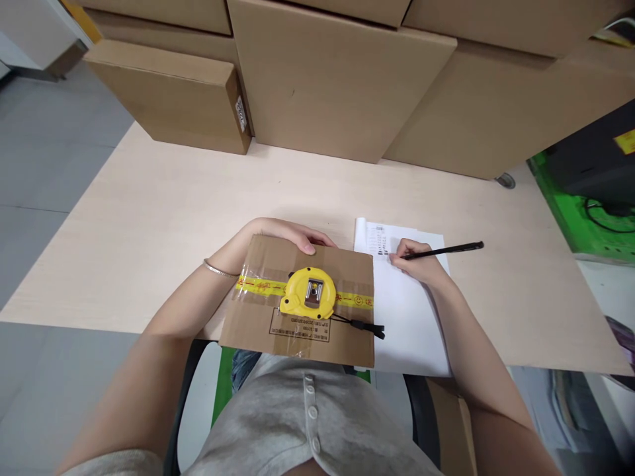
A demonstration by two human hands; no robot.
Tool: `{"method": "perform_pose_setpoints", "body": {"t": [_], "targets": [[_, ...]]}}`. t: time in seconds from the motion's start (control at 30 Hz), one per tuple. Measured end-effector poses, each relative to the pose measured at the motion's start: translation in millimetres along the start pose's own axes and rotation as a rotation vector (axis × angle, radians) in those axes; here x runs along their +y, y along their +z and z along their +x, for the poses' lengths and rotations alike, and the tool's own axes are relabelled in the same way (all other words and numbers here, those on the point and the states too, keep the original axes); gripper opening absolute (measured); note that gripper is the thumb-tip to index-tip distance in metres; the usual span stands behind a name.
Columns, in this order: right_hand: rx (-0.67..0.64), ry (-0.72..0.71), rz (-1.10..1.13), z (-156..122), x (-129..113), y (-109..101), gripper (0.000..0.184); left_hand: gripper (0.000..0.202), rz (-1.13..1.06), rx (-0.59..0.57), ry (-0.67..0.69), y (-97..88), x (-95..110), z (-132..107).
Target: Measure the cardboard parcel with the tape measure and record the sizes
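My right hand (pixel 415 260) pinches a black pen (pixel 459 248), its tip end down at the white paper (pixel 409 324), close to some dark handwritten marks. Under my left hand (pixel 297 235) is the far edge of a small cardboard box (pixel 347 344); the thumb presses on its top and the other fingers reach past the far side, partly hidden. Yellow printed tape runs across the box. On top of it lies a yellow tape measure (pixel 297 294) with a black wrist strap (pixel 367 327). The box overlaps the paper's left side.
Large cardboard boxes (pixel 337 86) stand along the back of the pale table (pixel 149 231), with a smaller closed carton (pixel 169 99) at the back left. To the right are a black object (pixel 595 152) and a green surface (pixel 560 205). The table's front edge is by my body.
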State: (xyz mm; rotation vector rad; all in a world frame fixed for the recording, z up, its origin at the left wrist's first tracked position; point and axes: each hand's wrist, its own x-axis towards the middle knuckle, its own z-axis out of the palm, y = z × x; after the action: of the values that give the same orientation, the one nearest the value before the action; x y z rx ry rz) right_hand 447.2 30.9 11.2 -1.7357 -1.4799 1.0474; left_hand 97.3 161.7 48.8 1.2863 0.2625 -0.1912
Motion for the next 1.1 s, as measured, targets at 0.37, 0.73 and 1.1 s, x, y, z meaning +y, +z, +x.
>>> {"method": "perform_pose_setpoints", "body": {"t": [0.37, 0.73, 1.1], "targets": [[-0.002, 0.015, 0.063, -0.3, -4.9, 1.4, 0.054, 0.058, 0.027, 0.003, -0.005, -0.5, 1.0, 1.2], [0.011, 0.022, 0.055, 0.4, -3.0, 1.3, 0.050, 0.055, 0.043, 0.004, -0.003, 0.4, 2.9, 0.1], [0.031, 0.041, 0.059, 0.8, -4.5, 1.5, 0.043, 0.054, 0.025, 0.022, -0.013, 0.7, 3.2, 0.9]]}}
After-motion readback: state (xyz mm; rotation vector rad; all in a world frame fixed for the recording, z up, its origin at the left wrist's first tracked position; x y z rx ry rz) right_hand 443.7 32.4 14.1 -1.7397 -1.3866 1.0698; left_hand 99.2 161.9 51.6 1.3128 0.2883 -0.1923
